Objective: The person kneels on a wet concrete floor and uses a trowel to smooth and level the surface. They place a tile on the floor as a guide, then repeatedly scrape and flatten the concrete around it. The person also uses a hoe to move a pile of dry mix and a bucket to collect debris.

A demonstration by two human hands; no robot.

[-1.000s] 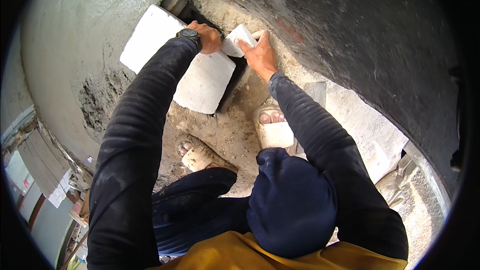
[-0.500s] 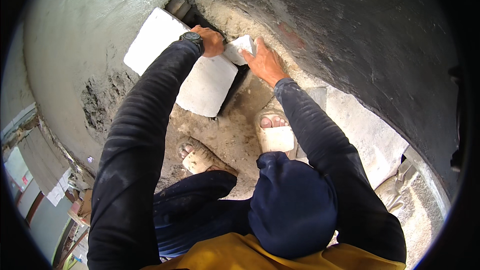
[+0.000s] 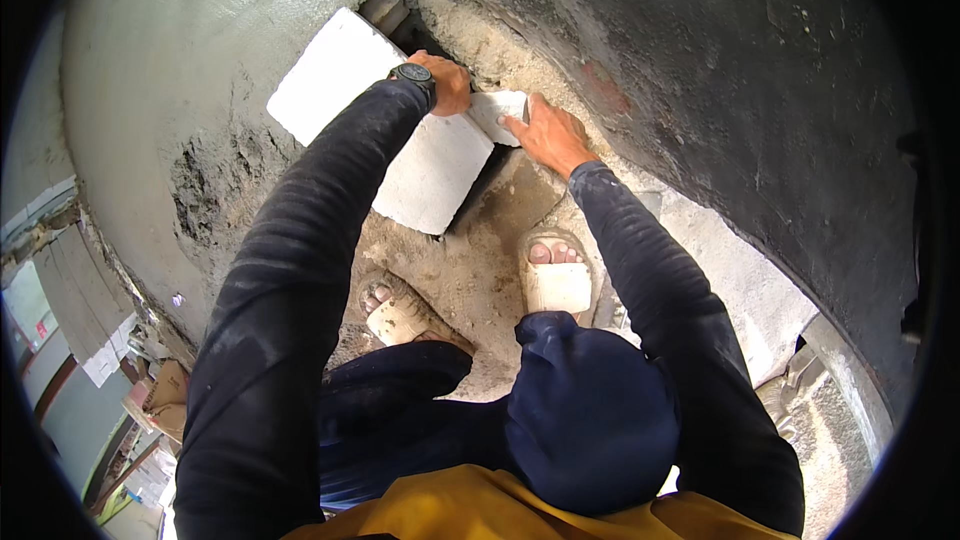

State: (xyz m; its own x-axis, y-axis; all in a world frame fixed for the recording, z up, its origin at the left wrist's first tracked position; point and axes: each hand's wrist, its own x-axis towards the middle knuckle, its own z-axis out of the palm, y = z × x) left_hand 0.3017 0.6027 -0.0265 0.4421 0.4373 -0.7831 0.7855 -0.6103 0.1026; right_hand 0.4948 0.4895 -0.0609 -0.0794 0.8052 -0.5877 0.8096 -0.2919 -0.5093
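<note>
A large white block (image 3: 435, 175), perhaps lightweight concrete, lies tilted over a dark gap in the ground between two walls. My left hand (image 3: 442, 83), with a dark watch at the wrist, is closed over its far edge; the fingertips are hidden behind the block. Against the right side of that block is a smaller white block (image 3: 498, 118). My right hand (image 3: 553, 135) grips this piece from its right, thumb on the upper face and the other fingers mostly out of sight.
A plastered grey wall (image 3: 140, 110) rises on the left, a dark rough wall (image 3: 720, 70) on the right. Sandy mortar (image 3: 485, 40) runs along the right wall's foot. My sandalled feet (image 3: 556, 275) stand on dirty ground close to the blocks. Cardboard (image 3: 168, 402) lies at lower left.
The whole view has shifted slightly, moving the scene right. The smaller block has turned a little and come slightly nearer, with my right hand still on it. My left hand keeps its hold.
</note>
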